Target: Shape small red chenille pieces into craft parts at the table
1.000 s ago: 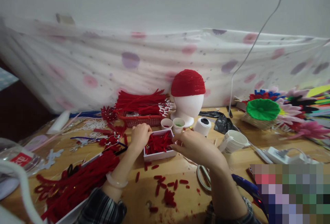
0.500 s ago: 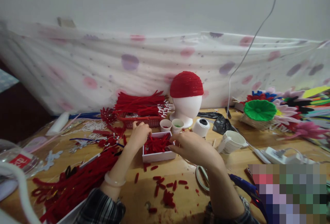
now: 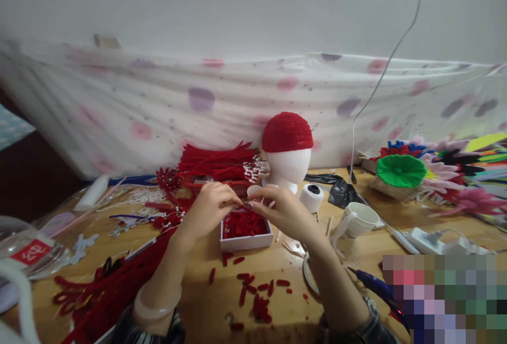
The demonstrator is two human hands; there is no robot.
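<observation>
My left hand [image 3: 214, 204] and my right hand [image 3: 282, 208] meet above a small white box [image 3: 246, 242]. Both have their fingertips pinched on a thin red fuzzy piece [image 3: 246, 207], its exact shape mostly covered by the fingers. Red fuzzy stems and loops [image 3: 244, 223] fill the box below. In front of it, several short red fuzzy pieces [image 3: 261, 287] and a clumped red one [image 3: 261, 308] lie on the wooden table. A paper cup [image 3: 253, 190] behind the box is partly hidden by my right hand.
A white foam head [image 3: 289, 167] wears a red wrapped cap. Behind my left hand stands a red basket [image 3: 190, 183] of fuzzy stems. To the right are a thread spool [image 3: 312, 196], a mug [image 3: 358, 220], a blue glue gun [image 3: 374, 285] and a power strip [image 3: 425, 241].
My left hand has moved right and my right hand slightly up, so their fingertips now come together over the box with a red piece between them.
</observation>
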